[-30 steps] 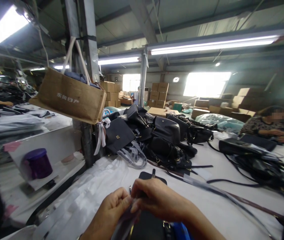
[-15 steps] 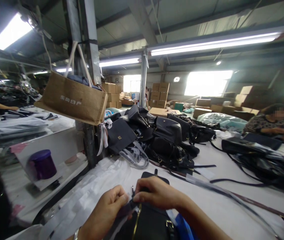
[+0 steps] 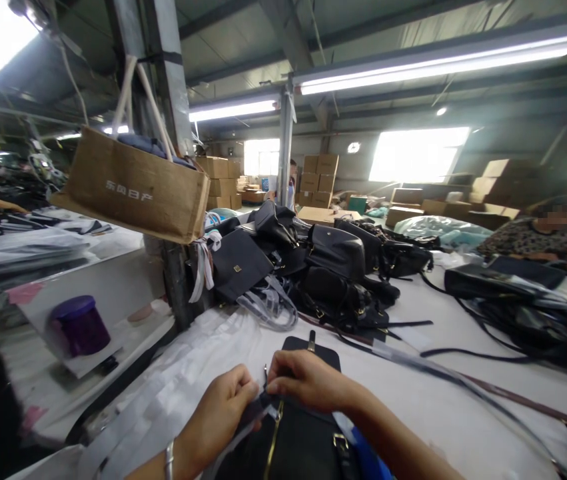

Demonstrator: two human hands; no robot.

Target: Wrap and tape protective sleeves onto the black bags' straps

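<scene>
A black bag [image 3: 303,440] with a gold zipper and a gold buckle lies at the bottom centre. Over its left side my left hand [image 3: 220,413], with a silver bracelet at the wrist, pinches a dark strap [image 3: 262,404] partly wrapped in clear film. My right hand [image 3: 308,381] is closed on the same strap, close beside the left fingertips. A small metal piece stands up between the two hands. The fingers hide much of the strap. Blue material [image 3: 369,457] shows beneath the right forearm.
Black bags [image 3: 336,250] are heaped beyond the hands. White wrapping sheets [image 3: 163,393] lie at left, near a purple container [image 3: 80,327]. A tan tote [image 3: 133,187] hangs from a post. Long straps [image 3: 478,357] cross the table at right, where a person [image 3: 538,233] sits.
The view has shifted slightly, so the hanging tote sits further left. Both hands remain on the strap, with the left wrist and its bracelet showing more.
</scene>
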